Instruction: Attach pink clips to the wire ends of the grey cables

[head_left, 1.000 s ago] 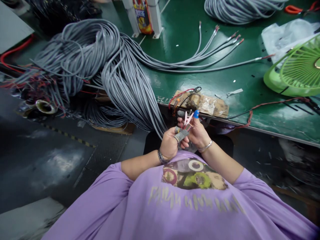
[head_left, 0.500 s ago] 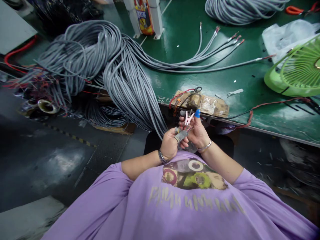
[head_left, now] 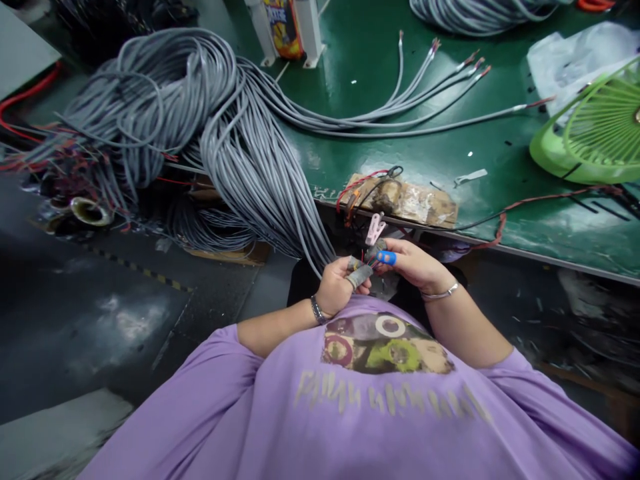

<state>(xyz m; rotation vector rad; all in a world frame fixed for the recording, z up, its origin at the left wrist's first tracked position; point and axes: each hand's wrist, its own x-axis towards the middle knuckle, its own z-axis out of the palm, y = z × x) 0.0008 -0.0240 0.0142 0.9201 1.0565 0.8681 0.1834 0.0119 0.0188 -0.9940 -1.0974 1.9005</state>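
My left hand (head_left: 336, 285), its thumb wrapped in grey tape, is closed round the end of a grey cable (head_left: 316, 252) that comes from the big bundle. Thin coloured wires (head_left: 371, 265) stick out of that end between my two hands. My right hand (head_left: 411, 261) pinches these wires, with blue tape round its thumb. A pink clothespin (head_left: 375, 229) stands just above my right fingertips at the bench edge; what holds it is hidden.
A large bundle of grey cables (head_left: 250, 147) hangs over the edge of the green bench (head_left: 360, 160). Stripped cable ends (head_left: 480, 71) lie farther back. A wooden block (head_left: 425, 204) sits at the front edge, with a green fan (head_left: 590, 133) and plastic bag (head_left: 575, 60) at right.
My right hand has turned and shifted right, its blue-taped thumb coming down onto the wires. The clothespin has gone from spread to nearly upright. My left hand stays almost in place.
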